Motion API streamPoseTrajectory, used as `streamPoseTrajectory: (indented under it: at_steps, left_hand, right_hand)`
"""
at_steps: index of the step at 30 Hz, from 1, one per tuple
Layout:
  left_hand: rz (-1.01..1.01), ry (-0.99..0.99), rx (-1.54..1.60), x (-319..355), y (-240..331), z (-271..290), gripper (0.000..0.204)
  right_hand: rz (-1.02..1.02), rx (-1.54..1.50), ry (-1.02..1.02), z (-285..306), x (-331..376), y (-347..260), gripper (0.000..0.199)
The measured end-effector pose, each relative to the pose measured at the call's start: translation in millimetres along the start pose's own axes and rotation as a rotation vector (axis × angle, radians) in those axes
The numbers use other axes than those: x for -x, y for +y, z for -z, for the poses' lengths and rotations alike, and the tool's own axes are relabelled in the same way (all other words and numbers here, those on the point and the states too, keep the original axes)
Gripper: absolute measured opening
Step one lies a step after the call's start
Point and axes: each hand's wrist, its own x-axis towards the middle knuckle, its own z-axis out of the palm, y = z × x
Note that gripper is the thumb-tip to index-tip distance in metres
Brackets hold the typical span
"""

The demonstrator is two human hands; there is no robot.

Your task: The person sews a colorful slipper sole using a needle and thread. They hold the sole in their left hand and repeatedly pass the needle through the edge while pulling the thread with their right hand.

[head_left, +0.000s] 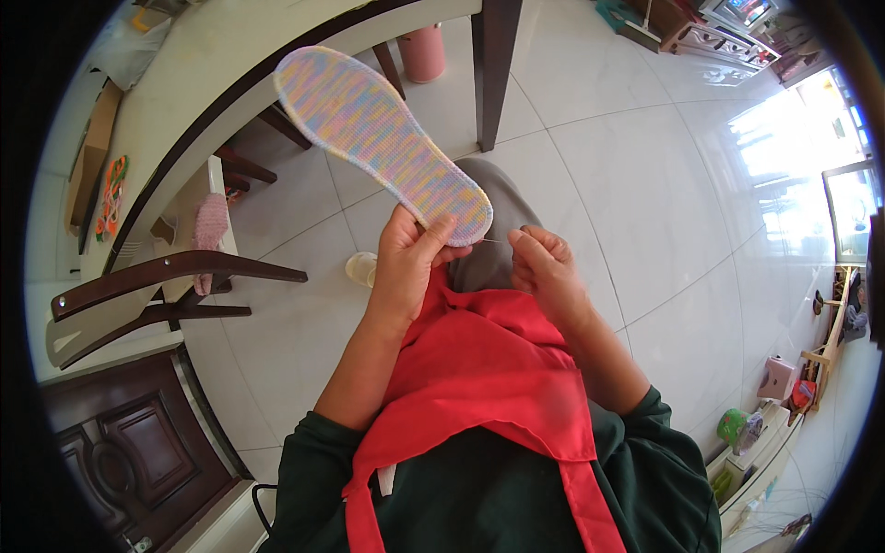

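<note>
My left hand (403,263) is closed on the heel end of a shoe insole (369,124), thumb on top and fingers beneath. The insole has a knitted look, with streaks of pink, yellow and blue and a pale stitched edge. Its wide toe end points up and away to the left. Just right of the heel, my right hand (547,267) is closed in a pinch. A thin pale strand (494,241) runs between its fingertips and the insole's edge; whether it is thread or a needle I cannot tell. A red apron (479,359) covers my lap.
A pale table (217,69) with a dark rim curves along the upper left, bearing orange and green cord (112,195). Below it stands a dark wooden chair (175,269), with a pink knitted cloth (210,226) beside it. A pink bin (422,53) stands under the table.
</note>
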Motion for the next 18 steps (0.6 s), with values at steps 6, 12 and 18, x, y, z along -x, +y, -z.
streamPoseTrajectory:
  at_steps: [6,12,18]
  left_hand:
    - [-0.016,0.022,-0.088,2,-1,1,0.023]
    - [-0.061,0.062,-0.192,-1,1,4,0.024]
    - [-0.098,0.087,-0.219,0,-1,3,0.024]
  right_hand:
    - [0.099,0.366,0.142,3,-5,4,0.021]
    - [0.371,0.656,0.285,7,8,-13,0.017]
    - [0.526,0.798,0.212,-27,22,-30,0.01]
